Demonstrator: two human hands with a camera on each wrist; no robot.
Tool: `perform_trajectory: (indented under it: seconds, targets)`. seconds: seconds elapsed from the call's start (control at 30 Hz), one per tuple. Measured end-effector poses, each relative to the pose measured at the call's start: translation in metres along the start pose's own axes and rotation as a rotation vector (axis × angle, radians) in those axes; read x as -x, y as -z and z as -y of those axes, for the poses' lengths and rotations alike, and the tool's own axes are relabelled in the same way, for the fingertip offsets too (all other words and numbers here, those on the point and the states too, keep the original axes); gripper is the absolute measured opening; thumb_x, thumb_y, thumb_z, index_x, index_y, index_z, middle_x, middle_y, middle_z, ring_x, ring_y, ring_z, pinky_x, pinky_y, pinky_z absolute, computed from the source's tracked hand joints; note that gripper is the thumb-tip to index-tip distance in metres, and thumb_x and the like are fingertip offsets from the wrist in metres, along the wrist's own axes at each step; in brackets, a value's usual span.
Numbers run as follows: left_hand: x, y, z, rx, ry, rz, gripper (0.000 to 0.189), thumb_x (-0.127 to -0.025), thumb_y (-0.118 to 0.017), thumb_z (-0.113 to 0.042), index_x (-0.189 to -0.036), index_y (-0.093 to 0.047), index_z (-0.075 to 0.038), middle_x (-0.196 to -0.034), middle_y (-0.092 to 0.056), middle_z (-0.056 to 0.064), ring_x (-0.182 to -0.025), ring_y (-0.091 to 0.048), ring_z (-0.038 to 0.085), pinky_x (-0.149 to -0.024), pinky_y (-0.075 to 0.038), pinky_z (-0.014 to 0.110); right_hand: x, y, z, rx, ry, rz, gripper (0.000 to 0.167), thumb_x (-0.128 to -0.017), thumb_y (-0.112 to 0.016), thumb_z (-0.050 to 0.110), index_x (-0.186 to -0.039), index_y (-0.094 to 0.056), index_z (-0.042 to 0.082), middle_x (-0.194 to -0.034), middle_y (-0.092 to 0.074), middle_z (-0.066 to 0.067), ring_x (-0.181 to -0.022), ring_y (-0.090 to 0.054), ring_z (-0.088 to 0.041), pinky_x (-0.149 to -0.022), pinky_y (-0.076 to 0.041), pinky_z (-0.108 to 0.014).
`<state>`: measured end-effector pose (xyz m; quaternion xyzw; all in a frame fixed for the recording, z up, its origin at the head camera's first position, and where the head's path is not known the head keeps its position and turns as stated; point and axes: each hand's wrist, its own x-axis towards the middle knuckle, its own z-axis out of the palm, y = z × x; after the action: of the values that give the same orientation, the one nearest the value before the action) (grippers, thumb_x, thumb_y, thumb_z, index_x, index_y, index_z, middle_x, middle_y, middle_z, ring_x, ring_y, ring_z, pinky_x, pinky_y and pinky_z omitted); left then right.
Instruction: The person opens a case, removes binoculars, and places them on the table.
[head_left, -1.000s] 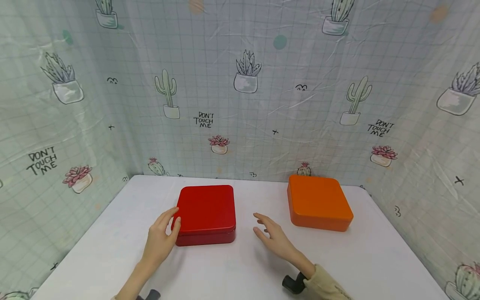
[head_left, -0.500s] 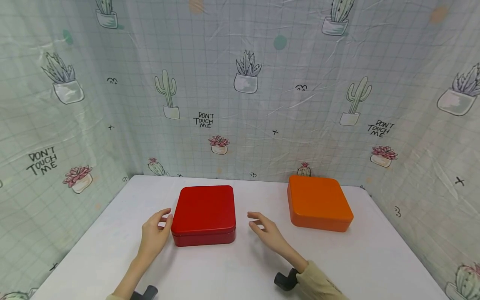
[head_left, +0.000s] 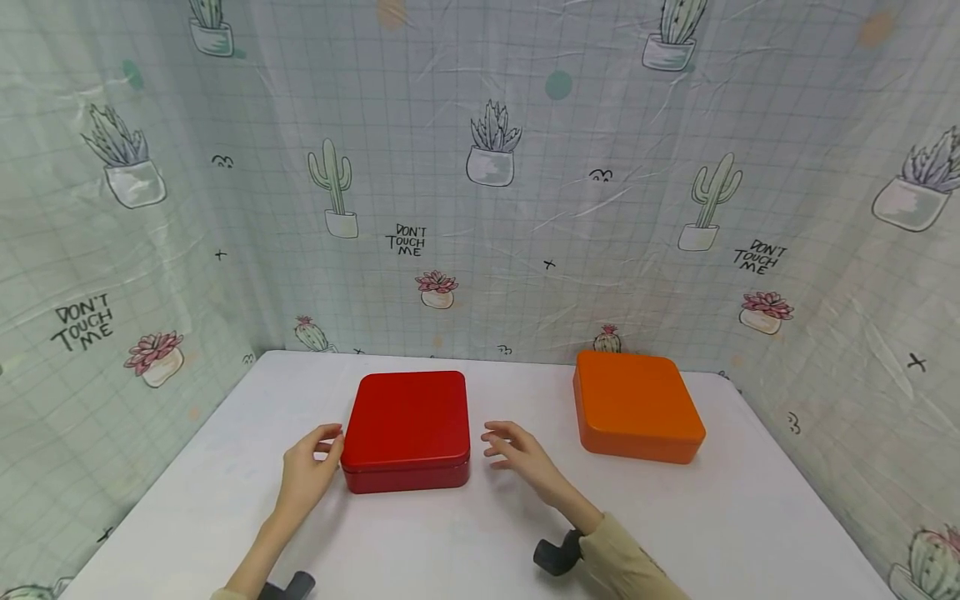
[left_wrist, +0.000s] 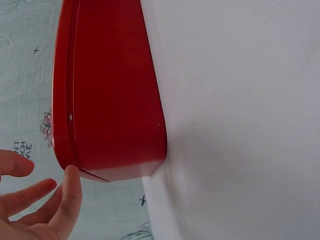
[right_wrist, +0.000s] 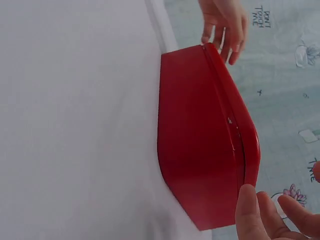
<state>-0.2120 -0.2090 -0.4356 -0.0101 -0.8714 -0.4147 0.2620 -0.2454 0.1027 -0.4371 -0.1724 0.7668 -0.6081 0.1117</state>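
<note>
A square red tin (head_left: 408, 421) with a fitted lid lies on the white table, its lid seam showing along the side in both wrist views. At its left side is my left hand (head_left: 303, 477), fingers loosely bent. A fingertip (left_wrist: 72, 175) meets the lid's edge near a corner in the left wrist view. My right hand (head_left: 527, 465) hovers off the tin's right side with relaxed, spread fingers pointing at it. A small gap separates them in the head view, while a fingertip overlaps the lid edge in the right wrist view.
To the right, farther back, sits a closed orange box (head_left: 637, 404) of similar shape. A cactus-print curtain (head_left: 480, 225) surrounds the white table (head_left: 420, 550) at the back and sides. Dark wrist-camera mounts (head_left: 557, 557) hang under the wrists.
My left hand has moved slightly left and down from over the tin's left edge to its side. My right hand has moved left toward the tin. Both boxes stay in place.
</note>
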Motion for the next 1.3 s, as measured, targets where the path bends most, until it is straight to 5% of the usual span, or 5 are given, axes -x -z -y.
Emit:
perform_trajectory:
  seconds: [0.33, 0.8, 1.3]
  targets:
    - [0.002, -0.001, 0.007, 0.046, 0.105, 0.079, 0.023, -0.084, -0.052, -0.004, -0.104, -0.059, 0.006, -0.095, -0.063, 0.025, -0.061, -0.061, 0.017, -0.047, -0.05, 0.019, -0.007, -0.005, -0.001, -0.149, -0.084, 0.047, 0.053, -0.091, -0.046, 0.034, -0.13, -0.036, 0.0, -0.126, -0.047, -0.022, -0.106, -0.056, -0.032, -0.088, -0.049, -0.037]
    - [-0.001, 0.007, 0.002, 0.219, 0.338, 0.228, 0.028, -0.088, -0.048, -0.004, -0.111, -0.053, 0.011, -0.094, -0.062, 0.026, -0.061, -0.06, 0.01, -0.056, -0.055, 0.028, -0.015, -0.009, -0.003, -0.318, -0.156, 0.039, 0.05, -0.09, -0.05, 0.027, -0.129, -0.037, -0.001, -0.125, -0.048, -0.02, -0.101, -0.06, -0.022, -0.089, -0.048, -0.036]
    - [-0.004, 0.009, 0.012, 0.405, 0.49, 0.274, 0.034, -0.088, -0.05, -0.008, -0.114, -0.048, 0.014, -0.082, -0.064, 0.005, -0.067, -0.06, 0.009, -0.062, -0.055, 0.026, -0.023, -0.016, -0.003, -0.361, -0.228, 0.009, 0.046, -0.091, -0.049, 0.019, -0.128, -0.038, -0.007, -0.122, -0.051, -0.021, -0.092, -0.061, -0.017, -0.087, -0.048, -0.038]
